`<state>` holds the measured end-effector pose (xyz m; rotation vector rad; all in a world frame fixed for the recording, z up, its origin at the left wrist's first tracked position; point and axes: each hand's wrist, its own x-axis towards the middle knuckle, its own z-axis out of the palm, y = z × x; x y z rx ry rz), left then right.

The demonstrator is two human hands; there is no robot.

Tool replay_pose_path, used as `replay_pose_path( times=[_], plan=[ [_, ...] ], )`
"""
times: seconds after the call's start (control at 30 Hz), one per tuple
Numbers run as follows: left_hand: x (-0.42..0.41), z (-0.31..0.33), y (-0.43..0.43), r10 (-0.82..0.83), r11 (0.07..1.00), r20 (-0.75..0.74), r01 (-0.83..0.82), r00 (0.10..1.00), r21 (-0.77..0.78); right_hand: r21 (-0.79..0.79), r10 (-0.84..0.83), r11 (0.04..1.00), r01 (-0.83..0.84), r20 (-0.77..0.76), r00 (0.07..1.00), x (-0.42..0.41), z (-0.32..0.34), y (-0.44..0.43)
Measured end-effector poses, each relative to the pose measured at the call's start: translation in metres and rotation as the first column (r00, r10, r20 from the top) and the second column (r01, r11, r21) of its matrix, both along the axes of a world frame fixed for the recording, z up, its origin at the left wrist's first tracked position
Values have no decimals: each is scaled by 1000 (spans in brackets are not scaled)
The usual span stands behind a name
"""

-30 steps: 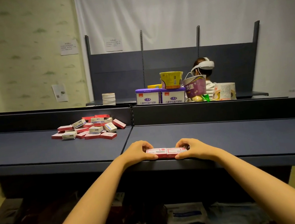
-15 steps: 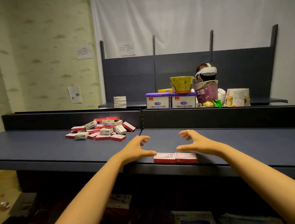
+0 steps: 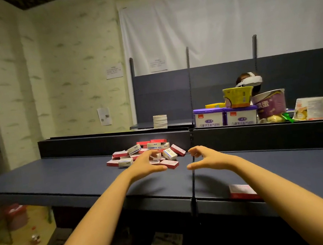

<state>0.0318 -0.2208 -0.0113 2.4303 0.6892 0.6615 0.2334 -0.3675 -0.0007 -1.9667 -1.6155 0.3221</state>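
A loose pile of small red-and-white boxes (image 3: 150,153) lies on the dark blue shelf (image 3: 62,180), against its back wall. My left hand (image 3: 145,165) hovers over the pile's near edge, fingers loosely spread, holding nothing. My right hand (image 3: 205,157) floats just right of the pile above the seam between the two shelf boards, also empty with fingers relaxed. A flat red-and-white box (image 3: 242,190) rests at the shelf's front edge on the right, partly hidden by my right forearm.
Behind the shelf's back wall stand two purple-lidded tins (image 3: 224,117), a yellow bowl (image 3: 237,96), a purple cup (image 3: 269,102) and a white tub (image 3: 312,108). A person wearing a white headset (image 3: 249,81) sits beyond them. A roll of tape (image 3: 160,121) stands further left.
Both hands let go of the flat boxes at the front edge and moved forward and left toward the pile. The view turned left, so the placed boxes now sit low right.
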Motion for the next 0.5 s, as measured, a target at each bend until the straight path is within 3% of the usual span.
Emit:
replay_pose_path(
  times=[0.27, 0.5],
  plan=[
    [0, 8, 111, -41, 998, -30, 40, 999, -47, -31, -111, 994, 109, -74, 991, -10, 4, 91],
    [49, -6, 141, -7, 999, -21, 6, 1000, -48, -82, -217, 974, 210, -82, 973, 4, -5, 123]
  ],
)
